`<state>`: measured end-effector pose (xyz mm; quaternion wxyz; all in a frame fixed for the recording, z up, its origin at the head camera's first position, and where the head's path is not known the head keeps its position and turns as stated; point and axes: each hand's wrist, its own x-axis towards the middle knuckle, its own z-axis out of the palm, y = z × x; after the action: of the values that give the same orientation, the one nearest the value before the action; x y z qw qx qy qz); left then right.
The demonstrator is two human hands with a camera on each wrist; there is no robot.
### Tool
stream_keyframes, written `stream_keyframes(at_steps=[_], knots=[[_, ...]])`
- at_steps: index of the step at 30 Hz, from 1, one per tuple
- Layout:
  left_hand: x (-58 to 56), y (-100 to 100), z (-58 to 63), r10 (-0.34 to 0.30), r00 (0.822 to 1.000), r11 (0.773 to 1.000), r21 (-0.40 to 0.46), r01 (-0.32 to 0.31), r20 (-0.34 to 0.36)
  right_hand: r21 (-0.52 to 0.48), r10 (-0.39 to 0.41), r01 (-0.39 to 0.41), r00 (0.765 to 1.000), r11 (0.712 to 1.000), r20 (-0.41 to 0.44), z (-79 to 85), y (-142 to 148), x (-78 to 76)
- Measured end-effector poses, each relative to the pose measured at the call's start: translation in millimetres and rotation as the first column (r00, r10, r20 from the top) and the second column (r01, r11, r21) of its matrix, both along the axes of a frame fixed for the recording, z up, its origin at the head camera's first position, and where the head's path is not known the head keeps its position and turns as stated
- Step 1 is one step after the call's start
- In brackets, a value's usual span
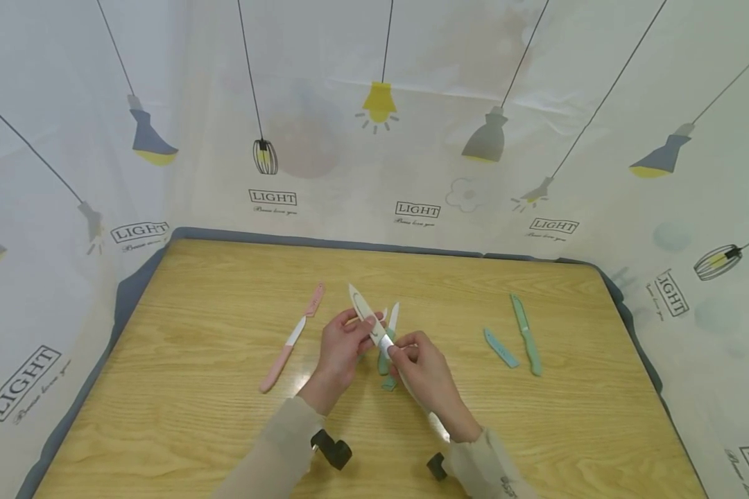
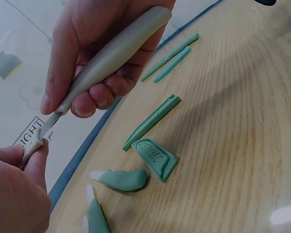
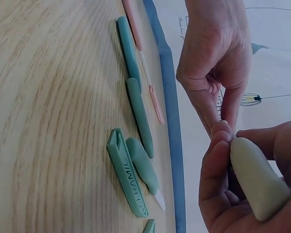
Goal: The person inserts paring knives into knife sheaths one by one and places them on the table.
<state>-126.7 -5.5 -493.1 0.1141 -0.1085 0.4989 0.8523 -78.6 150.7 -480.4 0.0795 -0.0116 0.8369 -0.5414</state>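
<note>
In front of me both hands hold one cream-coloured knife above the table. My right hand (image 1: 427, 367) grips its smooth handle (image 2: 114, 53), with the thumb along it. My left hand (image 1: 342, 346) pinches the pale sheath (image 1: 360, 303) that covers the front of the blade. A short stretch of bare blade (image 2: 51, 124) shows between sheath and handle. Beneath the hands lie a green-handled knife (image 2: 123, 179) with a white blade, another green handle (image 2: 97, 216), and a green sheath marked CERAMIC (image 2: 157, 159). A narrow green sheath (image 2: 153, 121) lies beside them.
On the left lie a pink-handled knife (image 1: 279, 364) and a pink sheath (image 1: 314, 301) at its tip. To the right are a blue sheath (image 1: 501, 348) and a green knife (image 1: 527, 336). A printed sheet (image 1: 343, 208) hangs around the wooden table (image 1: 181, 388).
</note>
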Motion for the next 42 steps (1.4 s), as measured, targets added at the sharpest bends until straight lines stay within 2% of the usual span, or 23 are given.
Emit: stream_keyframes(at_steps=[7, 14, 23, 33, 38, 42], knots=[[1.4, 3, -2.2, 0.016, 0.999, 1.0, -0.018, -0.015, 0.029, 0.012, -0.036, 0.036, 0.999, 0.999, 0.011, -3.7, -4, -2.7], [4.1, 4, -5.0, 0.001, 1.0, 0.999, -0.034, 0.0, 0.016, 0.018, -0.039, 0.039, 0.999, 0.999, -0.019, -8.1, -6, -3.5], [8.3, 4, -7.8, -0.026, 1.0, 0.999, -0.03, 0.026, 0.012, 0.023, -0.069, 0.069, 0.998, 0.997, 0.001, -9.8, -8, -5.3], [9.9, 10, -8.7, -0.022, 1.0, 0.999, -0.037, 0.022, 0.016, -0.012, -0.089, 0.089, 0.996, 0.996, -0.024, -11.4, -9, -6.5], [9.0, 8, -5.4, -0.034, 0.999, 0.998, -0.043, 0.034, 0.021, 0.017, -0.072, 0.073, 0.997, 0.997, -0.013, -12.7, -8, -6.6], [6.3, 5, -4.0, -0.032, 0.999, 0.998, -0.057, 0.034, 0.033, 0.093, -0.035, 0.035, 0.999, 0.995, -0.01, -13.4, -5, -3.5]])
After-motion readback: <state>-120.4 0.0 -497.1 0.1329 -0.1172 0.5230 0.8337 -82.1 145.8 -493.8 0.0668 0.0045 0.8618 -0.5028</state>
